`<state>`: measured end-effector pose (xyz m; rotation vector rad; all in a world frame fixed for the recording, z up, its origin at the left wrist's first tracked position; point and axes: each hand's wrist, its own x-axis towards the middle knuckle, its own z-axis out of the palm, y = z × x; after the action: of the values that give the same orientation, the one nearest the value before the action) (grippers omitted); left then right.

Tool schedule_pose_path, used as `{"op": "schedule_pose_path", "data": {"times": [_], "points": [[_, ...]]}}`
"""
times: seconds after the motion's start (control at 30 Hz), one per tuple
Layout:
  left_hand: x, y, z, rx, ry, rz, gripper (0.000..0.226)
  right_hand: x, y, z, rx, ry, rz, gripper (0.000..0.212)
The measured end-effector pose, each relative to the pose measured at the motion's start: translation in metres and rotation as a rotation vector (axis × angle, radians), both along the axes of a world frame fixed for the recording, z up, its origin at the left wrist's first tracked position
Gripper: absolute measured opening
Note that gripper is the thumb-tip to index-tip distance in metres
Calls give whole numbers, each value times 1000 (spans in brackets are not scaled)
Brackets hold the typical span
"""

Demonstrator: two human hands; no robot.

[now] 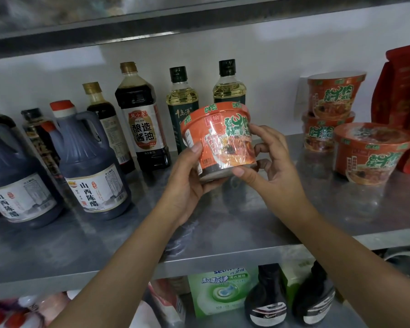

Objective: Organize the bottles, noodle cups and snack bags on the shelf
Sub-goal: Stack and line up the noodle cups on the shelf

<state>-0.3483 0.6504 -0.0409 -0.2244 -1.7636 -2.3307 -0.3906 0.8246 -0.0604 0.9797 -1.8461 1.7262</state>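
Observation:
Both hands hold one orange noodle cup [219, 136] tilted above the middle of the steel shelf [223, 221]. My left hand [187, 181] grips its lower left side, thumb on the wrapper. My right hand [268, 162] grips its right side and base. Vinegar jugs [90, 166], soy sauce bottles [142, 119] and two oil bottles [181, 105] stand along the left and back. Three more noodle cups sit at the right: two stacked [331, 98] and one in front [372, 152]. Red snack bags [402, 91] lean at the far right.
An upper shelf edge [152, 24] runs overhead. Below the steel shelf sit a green detergent box [223, 292], two dark bottles [265, 301] and pink packages at the lower left. Bare shelf surface lies between the bottles and the noodle cups.

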Motion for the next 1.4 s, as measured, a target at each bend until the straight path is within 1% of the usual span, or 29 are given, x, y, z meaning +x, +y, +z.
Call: {"op": "schedule_pose_path", "data": {"times": [0.1,0.23,0.37,0.4,0.47,0.53,0.6,0.7,0.77,0.8,0.83,0.9,0.93,0.97,1.0,1.07,1.13,1.17,1.2,1.3,1.4], "points": [[-1,0,0,10,1,2,83,1,0,1,-5,-1,5,69],[-1,-2,-1,21,-14,-16,78,1,0,0,-2,11,19,69],[1,-1,0,27,-27,-28,61,1,0,0,-9,13,29,67],[1,-1,1,31,-36,-27,61,1,0,0,-10,16,32,67],[2,-1,1,34,-41,-28,67,0,0,0,-6,16,35,67],[2,-2,0,16,-33,-37,83,0,-1,-1,-3,18,28,66],[2,-5,-1,-50,-25,-34,100,0,-1,-2,15,29,22,65],[3,-9,4,-205,-33,2,114,2,-2,-2,63,65,47,62],[4,-10,8,-283,-25,48,118,3,-2,0,67,86,75,59],[6,-9,10,-295,-10,77,117,4,-1,1,53,78,101,55],[8,-8,11,-305,15,116,114,7,0,4,14,41,140,51],[10,-7,12,-376,100,222,109,14,5,15,-143,-133,241,48],[11,-5,12,-425,145,280,108,15,8,21,-214,-225,292,50],[12,-2,11,-472,178,327,110,18,12,28,-242,-288,342,54],[13,2,10,-509,208,354,112,20,15,34,-216,-311,385,60],[14,14,7,-586,280,375,108,24,18,39,-94,-322,390,81],[12,26,3,-662,346,406,97,25,17,39,-28,-348,265,105],[11,31,1,-680,368,426,94,25,17,38,-18,-350,181,111],[11,34,-2,-700,377,446,91,25,17,35,-22,-348,109,111],[14,44,-8,-762,363,492,85,29,18,30,-87,-370,-24,90],[16,46,-10,-765,366,514,88,30,20,32,-163,-420,-68,57]]}}
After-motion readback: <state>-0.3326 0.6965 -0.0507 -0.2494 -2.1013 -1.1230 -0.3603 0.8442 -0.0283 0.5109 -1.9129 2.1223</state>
